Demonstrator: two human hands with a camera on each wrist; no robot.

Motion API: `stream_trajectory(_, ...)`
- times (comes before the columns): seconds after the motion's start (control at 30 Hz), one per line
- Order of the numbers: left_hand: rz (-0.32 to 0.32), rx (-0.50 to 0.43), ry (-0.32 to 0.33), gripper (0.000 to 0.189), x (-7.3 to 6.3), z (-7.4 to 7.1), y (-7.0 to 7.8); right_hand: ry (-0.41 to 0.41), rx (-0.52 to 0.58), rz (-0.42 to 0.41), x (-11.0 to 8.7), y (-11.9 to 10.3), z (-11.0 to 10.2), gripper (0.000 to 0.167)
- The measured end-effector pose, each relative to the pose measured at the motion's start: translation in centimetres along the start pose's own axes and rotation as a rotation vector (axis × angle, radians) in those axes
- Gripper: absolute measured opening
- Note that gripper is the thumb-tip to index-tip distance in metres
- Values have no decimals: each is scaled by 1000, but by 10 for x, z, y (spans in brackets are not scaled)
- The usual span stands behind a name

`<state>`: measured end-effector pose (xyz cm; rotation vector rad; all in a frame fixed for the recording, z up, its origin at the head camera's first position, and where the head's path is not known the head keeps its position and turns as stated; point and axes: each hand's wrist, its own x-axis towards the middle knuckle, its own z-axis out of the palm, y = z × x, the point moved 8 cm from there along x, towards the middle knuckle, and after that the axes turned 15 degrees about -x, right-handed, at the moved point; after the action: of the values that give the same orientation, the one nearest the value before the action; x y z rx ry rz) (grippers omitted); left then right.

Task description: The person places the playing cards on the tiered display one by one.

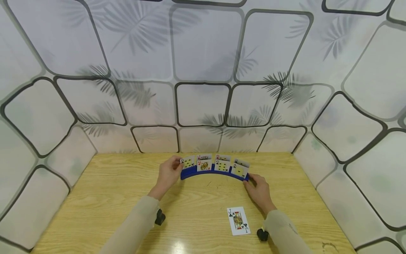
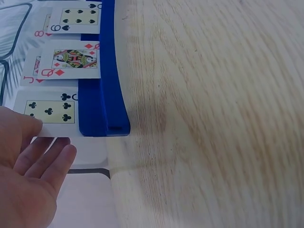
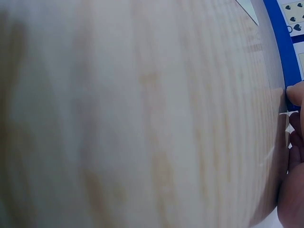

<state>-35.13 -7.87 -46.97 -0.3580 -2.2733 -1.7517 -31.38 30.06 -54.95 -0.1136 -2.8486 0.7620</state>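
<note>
A curved blue card holder (image 1: 190,173) stands towards the back of the table, with playing cards upright in it. My left hand (image 1: 168,173) is at its left end and pinches a clubs playing card (image 2: 50,111), thumb on the face and fingers behind. That card's lower edge meets the holder. My right hand (image 1: 259,188) grips the holder's right end by an ace (image 1: 239,170); in the right wrist view only part of this hand (image 3: 293,190) shows. Between the hands stand a queen of diamonds (image 2: 71,59) before a red jack, and a spades card (image 2: 76,18) before a red eight.
A jack of clubs (image 1: 238,221) lies face up on the wooden table (image 1: 196,204), nearer to me and left of my right forearm. Patterned fabric walls (image 1: 203,106) enclose the back and sides of the table, close behind the holder.
</note>
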Motion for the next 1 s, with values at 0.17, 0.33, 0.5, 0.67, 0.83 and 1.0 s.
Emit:
stream_trajectory(0.17,-23,6,-6,21,-1,-3,-2,-6,1,4,1,0,1,50)
stream_trajectory(0.33,-41,15,-8,24,-3,-5,-4,-2,2,-4,2,1,1,50)
stream_trajectory(0.5,-49,6,-11,24,-9,-7,-8,-1,5,0,1,2,2,50)
stream_trajectory(0.67,-75,12,7,21,-19,-9,-12,-11,7,6,1,2,2,50)
stream_trajectory(0.83,-42,34,-1,19,-32,-3,-12,-8,12,8,0,0,1,49)
stream_trajectory(1.0,-39,28,-41,18,-43,11,-13,4,10,-1,0,-1,1,49)
